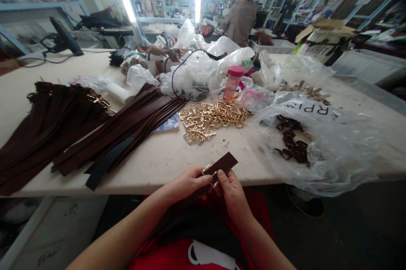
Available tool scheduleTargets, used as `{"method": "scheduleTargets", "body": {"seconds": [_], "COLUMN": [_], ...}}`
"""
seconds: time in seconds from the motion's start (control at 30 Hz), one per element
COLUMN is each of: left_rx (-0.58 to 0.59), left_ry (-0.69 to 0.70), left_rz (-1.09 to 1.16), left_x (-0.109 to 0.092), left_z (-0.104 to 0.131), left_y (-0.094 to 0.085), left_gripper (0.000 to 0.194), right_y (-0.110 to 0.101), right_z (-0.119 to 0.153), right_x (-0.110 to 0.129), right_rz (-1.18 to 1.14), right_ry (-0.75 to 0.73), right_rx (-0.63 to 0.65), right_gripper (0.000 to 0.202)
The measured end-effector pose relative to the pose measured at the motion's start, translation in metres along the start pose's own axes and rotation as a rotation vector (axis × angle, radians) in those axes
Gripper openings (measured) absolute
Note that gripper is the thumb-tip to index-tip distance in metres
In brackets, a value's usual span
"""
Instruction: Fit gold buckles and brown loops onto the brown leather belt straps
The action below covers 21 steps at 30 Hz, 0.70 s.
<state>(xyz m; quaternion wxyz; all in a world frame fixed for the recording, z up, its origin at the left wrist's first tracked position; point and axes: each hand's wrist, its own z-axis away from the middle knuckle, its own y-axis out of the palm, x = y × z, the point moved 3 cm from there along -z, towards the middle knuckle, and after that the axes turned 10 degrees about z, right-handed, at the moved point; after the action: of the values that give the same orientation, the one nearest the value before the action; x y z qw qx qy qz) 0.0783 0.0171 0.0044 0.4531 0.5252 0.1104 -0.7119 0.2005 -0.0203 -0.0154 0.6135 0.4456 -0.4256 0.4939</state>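
Note:
Both my hands are closed around a dark brown leather strap (226,162) over the table's front edge. A gold buckle (207,169) sits around the strap between my fingers. My left hand (190,183) pinches strap and buckle from the left, thumb on top. My right hand (232,192) presses its thumb on the strap beside the buckle's right side. The strap's square end points up and right; its other part runs down toward my lap, mostly hidden by my left hand. Beyond my hands lies a heap of gold buckles (212,118) on the table.
Stacks of brown straps (127,128) cover the table's left. On the right, a clear plastic bag (336,147) holds small dark brown loops (296,143). A pink-capped jar (234,83) and crumpled plastic bags (196,71) stand behind the buckles. A person (242,16) is farther back.

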Motion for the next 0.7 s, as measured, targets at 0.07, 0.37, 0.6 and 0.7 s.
{"method": "scheduleTargets", "body": {"seconds": [0.07, 0.37, 0.6, 0.7], "left_rx": [0.012, -0.018, 0.054, 0.031], "left_ry": [-0.003, -0.085, 0.054, 0.016], "left_rz": [0.032, 0.013, 0.011, 0.016], "left_x": [0.0, 0.003, -0.009, -0.008], "left_z": [0.001, 0.009, 0.005, 0.004], "left_y": [-0.002, -0.004, 0.005, 0.006], "left_gripper": [0.03, 0.031, 0.027, 0.026], "right_y": [0.001, -0.008, -0.003, -0.004], "right_z": [0.004, 0.007, 0.011, 0.012], "right_x": [0.003, 0.006, 0.005, 0.005], "right_rz": [-0.028, -0.124, -0.123, -0.07], "right_ry": [0.007, 0.014, 0.014, 0.026], "right_rx": [0.072, 0.067, 0.073, 0.045], "right_gripper": [0.027, 0.025, 0.026, 0.031]}}
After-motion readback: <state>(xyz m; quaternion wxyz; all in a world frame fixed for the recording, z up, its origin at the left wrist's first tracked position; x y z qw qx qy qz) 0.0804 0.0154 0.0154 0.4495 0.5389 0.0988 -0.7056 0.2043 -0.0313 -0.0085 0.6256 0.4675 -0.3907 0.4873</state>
